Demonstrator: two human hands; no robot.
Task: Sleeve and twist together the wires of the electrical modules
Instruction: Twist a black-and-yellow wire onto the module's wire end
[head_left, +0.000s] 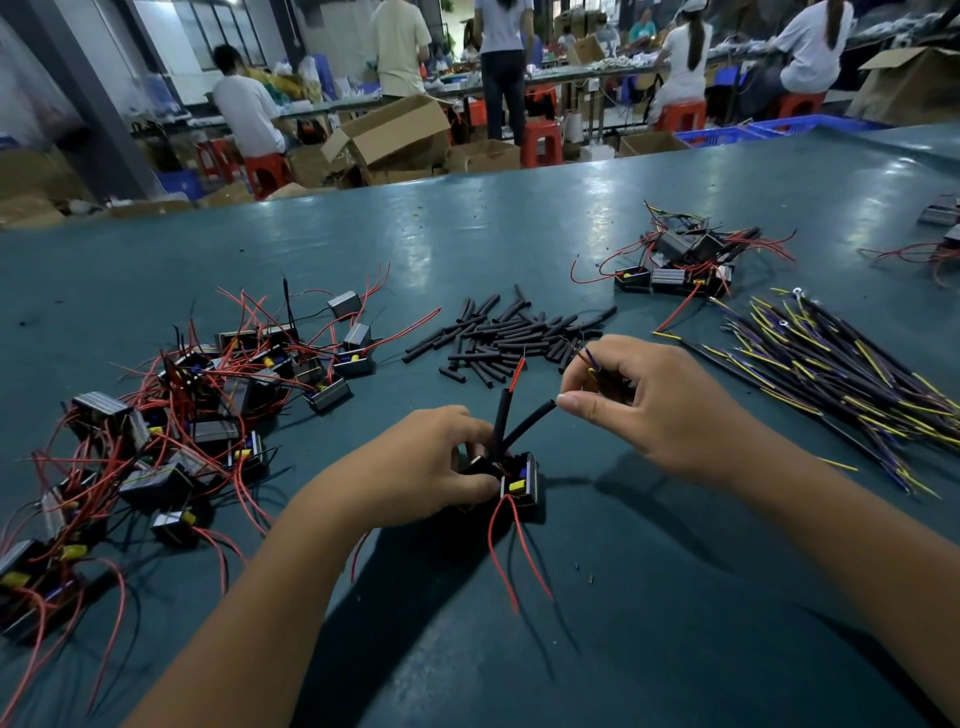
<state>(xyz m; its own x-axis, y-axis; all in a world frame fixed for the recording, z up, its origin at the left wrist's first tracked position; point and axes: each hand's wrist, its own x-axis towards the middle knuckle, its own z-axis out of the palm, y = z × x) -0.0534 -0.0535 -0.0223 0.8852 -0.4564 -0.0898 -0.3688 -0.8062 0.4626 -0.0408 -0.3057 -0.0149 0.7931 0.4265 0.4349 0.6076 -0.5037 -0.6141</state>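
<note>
The left hand (441, 462) grips a module (517, 480) against the table (675, 597), steadying it near the front edge so its leads stand up within reach. Two black sleeves (506, 415) already ride on wires rising from the module; a red wire (518, 373) pokes out of the taller one. The right hand (644, 410) pinches a thin purple-and-yellow wire (592, 364) between curled fingers, its thumb touching the tip of the tilted sleeve, apparently to bring the bare ends together for twisting. Supplies lie sorted in an arc around the work: loose sleeves (509, 332) straight ahead, cut wires (831, 364) to the right beside the wire-holding hand, a tangled module heap (197, 415) to the left, and a smaller pile (680, 265) farther off, perhaps finished units. Two red leads trail from the module toward the viewer, not yet sleeved.
</note>
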